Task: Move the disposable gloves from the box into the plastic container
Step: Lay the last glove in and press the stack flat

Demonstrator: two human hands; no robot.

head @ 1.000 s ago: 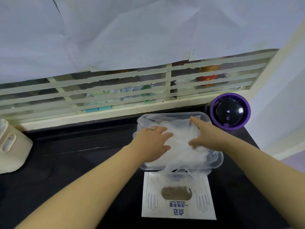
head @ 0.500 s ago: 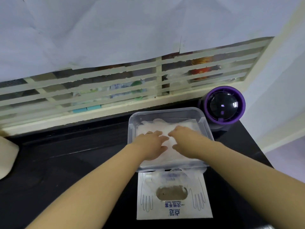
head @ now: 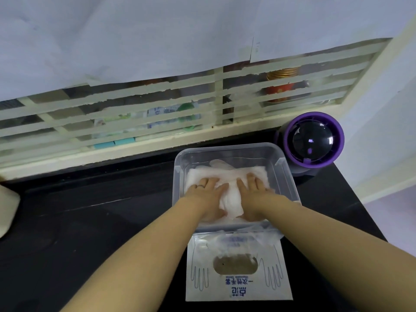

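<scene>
A clear rectangular plastic container sits on the black countertop, and the stack of thin white disposable gloves lies inside it. Both hands press flat on the stack with straight fingers — the left hand, with a ring on one finger, and the right hand just beside it, a fold of gloves bulging up between them. Nearer the person, touching the container's front wall, lies the flat white glove box with blue hand outlines and an oval opening. A round purple-and-black device stands at the container's far right corner.
</scene>
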